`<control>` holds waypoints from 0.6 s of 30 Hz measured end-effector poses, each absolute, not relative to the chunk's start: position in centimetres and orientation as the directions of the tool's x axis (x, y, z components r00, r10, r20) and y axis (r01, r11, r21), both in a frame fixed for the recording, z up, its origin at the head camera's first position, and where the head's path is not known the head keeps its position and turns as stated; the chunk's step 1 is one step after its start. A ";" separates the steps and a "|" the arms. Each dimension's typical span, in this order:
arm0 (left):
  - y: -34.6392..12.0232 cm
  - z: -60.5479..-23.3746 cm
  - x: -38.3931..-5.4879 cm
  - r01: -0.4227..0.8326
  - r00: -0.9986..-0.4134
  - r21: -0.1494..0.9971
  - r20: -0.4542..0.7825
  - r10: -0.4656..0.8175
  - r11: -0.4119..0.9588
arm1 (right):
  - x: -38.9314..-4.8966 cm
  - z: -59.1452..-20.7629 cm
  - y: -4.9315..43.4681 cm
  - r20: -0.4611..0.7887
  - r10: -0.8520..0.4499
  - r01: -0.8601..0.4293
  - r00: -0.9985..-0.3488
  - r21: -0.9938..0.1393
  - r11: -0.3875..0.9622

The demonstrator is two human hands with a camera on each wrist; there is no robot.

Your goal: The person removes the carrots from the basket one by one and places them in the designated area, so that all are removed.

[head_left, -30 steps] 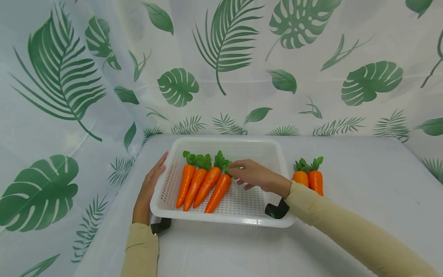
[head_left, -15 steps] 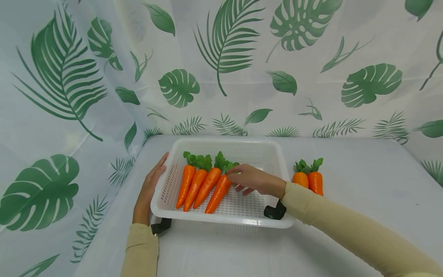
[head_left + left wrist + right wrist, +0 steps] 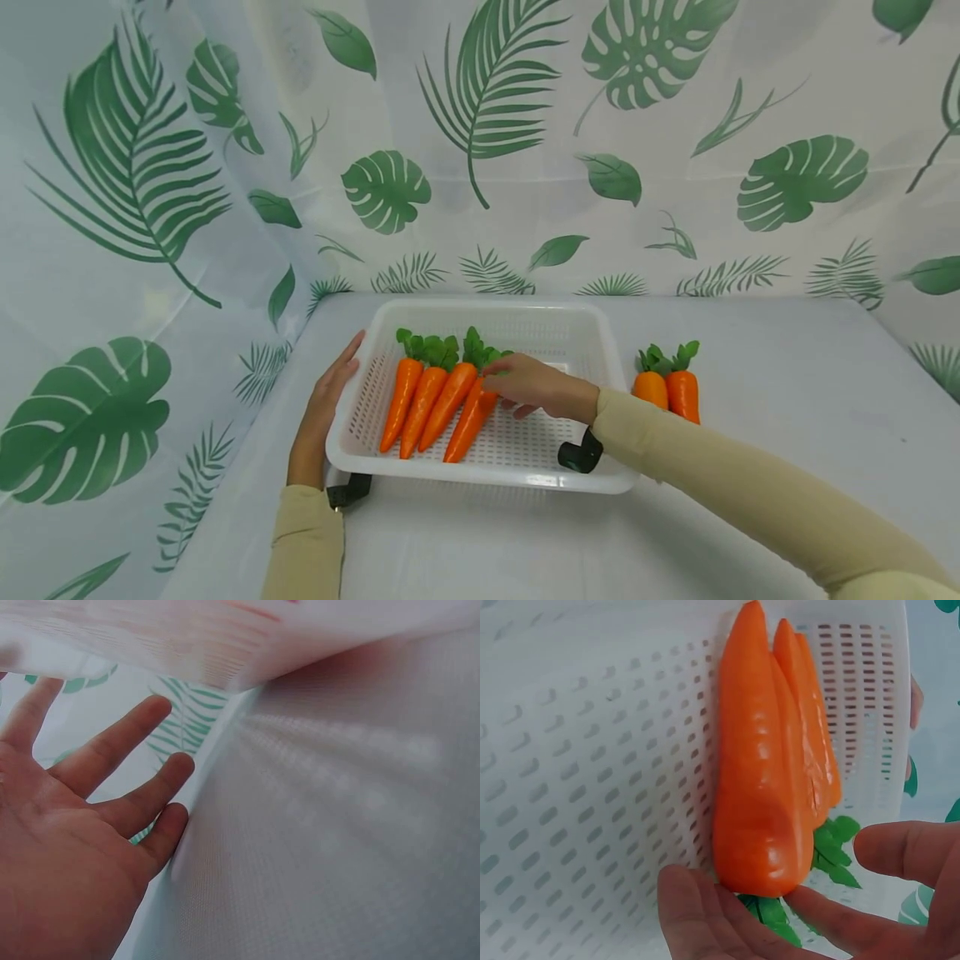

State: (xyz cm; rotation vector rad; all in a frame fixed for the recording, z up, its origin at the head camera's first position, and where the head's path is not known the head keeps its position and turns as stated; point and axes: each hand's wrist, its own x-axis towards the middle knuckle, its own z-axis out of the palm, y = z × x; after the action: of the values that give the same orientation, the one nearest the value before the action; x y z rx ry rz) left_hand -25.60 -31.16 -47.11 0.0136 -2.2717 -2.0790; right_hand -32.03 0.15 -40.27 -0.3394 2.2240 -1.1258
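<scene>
Several orange carrots (image 3: 423, 408) with green leafy tops lie side by side in a white perforated plastic basket (image 3: 480, 477). My right hand (image 3: 543, 387) is over the basket, its fingers at the leafy end of the rightmost carrot (image 3: 468, 425). In the right wrist view, fingertips (image 3: 682, 900) touch that carrot's thick end, while another digit stands apart from it. My left hand (image 3: 324, 408) rests along the basket's left side with its fingers extended. Seen from the left wrist, those fingers (image 3: 112, 750) are straight and spread beside the basket wall.
Two more carrots (image 3: 682, 396) lie on the white table (image 3: 795, 417) just right of the basket, partly hidden by the right sleeve. Leaf-printed white curtains (image 3: 525, 208) stand behind and to the left. Black wrist cameras hang at both wrists.
My right hand has moved left and slightly down onto the rightmost carrot's top. That carrot's upper end has shifted slightly left, nearer the others. The left hand stays at the basket.
</scene>
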 end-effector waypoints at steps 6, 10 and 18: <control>-31.2 -47.2 -25.6 0.052 -0.998 0.995 0.056 -0.042 0.083 | -32.2 -40.4 -0.5 -0.402 -0.472 0.037 -0.784 -0.790 0.612; -31.2 -47.3 -25.6 0.063 -0.997 0.994 0.067 -0.042 0.092 | -32.2 -40.5 -0.9 -0.395 -0.477 0.027 -0.785 -0.792 0.610; -31.1 -47.2 -25.6 0.059 -0.997 0.994 0.063 -0.043 0.087 | -32.3 -40.9 -1.2 -0.392 -0.466 0.037 -0.793 -0.794 0.607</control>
State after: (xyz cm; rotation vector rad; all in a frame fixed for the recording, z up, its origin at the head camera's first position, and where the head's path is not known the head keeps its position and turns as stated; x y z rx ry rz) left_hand -25.65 -31.06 -47.17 -0.0175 -2.2585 -2.0735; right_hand -32.28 -1.23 -40.86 -0.3375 2.2509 -1.1307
